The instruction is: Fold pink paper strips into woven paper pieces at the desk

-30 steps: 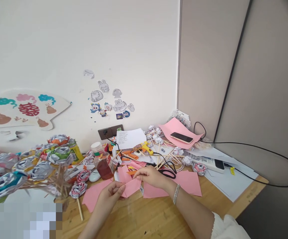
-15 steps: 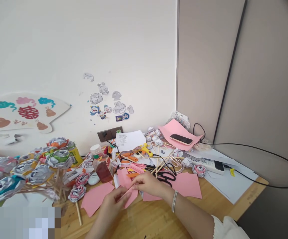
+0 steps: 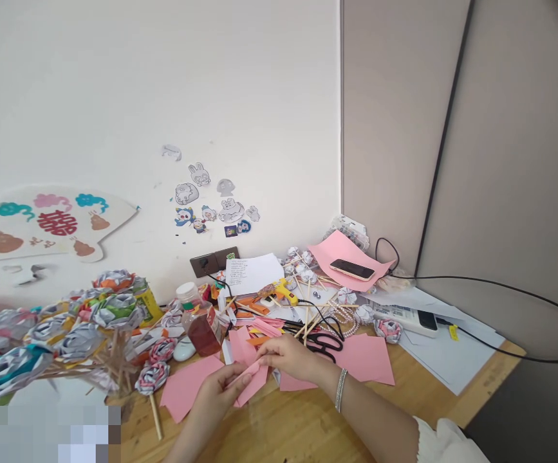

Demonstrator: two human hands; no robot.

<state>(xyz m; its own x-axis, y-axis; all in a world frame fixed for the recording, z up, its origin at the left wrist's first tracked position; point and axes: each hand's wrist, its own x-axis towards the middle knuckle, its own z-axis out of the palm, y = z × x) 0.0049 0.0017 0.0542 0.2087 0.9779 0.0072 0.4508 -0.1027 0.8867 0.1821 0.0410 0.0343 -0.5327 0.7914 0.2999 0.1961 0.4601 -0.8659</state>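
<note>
A small folded piece of pink paper [image 3: 252,371] is held between both hands, just above the wooden table. My left hand [image 3: 221,389] pinches its left side with thumb and fingers. From the right, my right hand [image 3: 286,358] grips the other end, its fingertips partly hiding the paper; a silver bracelet circles that wrist. More pink paper [image 3: 242,347] lies right behind the hands. To the left rests a flat pink sheet [image 3: 189,386], and to the right another pink sheet [image 3: 365,360]. Black-handled scissors [image 3: 324,344] lie behind my right wrist.
Paper flowers on sticks [image 3: 114,312] crowd the left side. A bottle of reddish liquid [image 3: 201,325] stands behind my left hand. Further back are a yellow glue gun [image 3: 283,292], a phone [image 3: 352,269] on pink paper, and a power strip [image 3: 407,318] with a black cable.
Both hands stay in nearly the same place, still holding the pink paper, with slight finger movement. The whole view has shifted a little.
</note>
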